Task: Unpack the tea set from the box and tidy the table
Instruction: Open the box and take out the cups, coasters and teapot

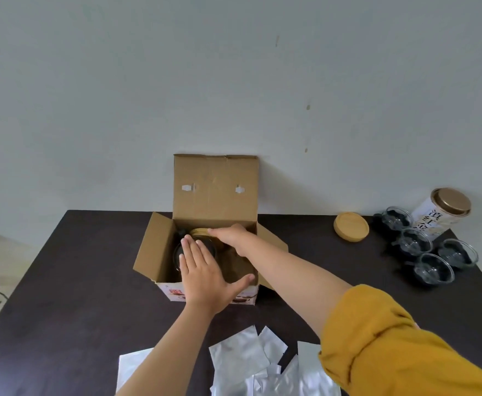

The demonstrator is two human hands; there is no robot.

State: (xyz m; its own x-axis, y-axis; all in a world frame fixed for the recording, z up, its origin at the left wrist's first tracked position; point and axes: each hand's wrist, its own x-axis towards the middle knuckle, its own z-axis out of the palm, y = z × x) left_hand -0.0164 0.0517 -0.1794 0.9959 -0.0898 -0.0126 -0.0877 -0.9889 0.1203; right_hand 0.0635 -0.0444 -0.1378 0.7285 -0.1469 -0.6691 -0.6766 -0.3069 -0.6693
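From the head camera, both your hands were over the open cardboard box (205, 224) at the back of the dark table (77, 281). Your left hand (205, 275) lay flat with fingers straight, holding nothing, above the glass teapot (182, 252) that sat inside. Your right hand (231, 234) reached to the pot's wooden lid (198, 231) — whether it gripped the lid or only touched it, I could not tell. To lift well, you likely needed one hand steadying the lid and the other curling under the glass body, rising straight up clear of the flaps. Counted: one box, four glass cups (434, 270) to the right, one loose wooden lid (351, 225), one tea tin (442, 212), several foil sachets (240, 352).
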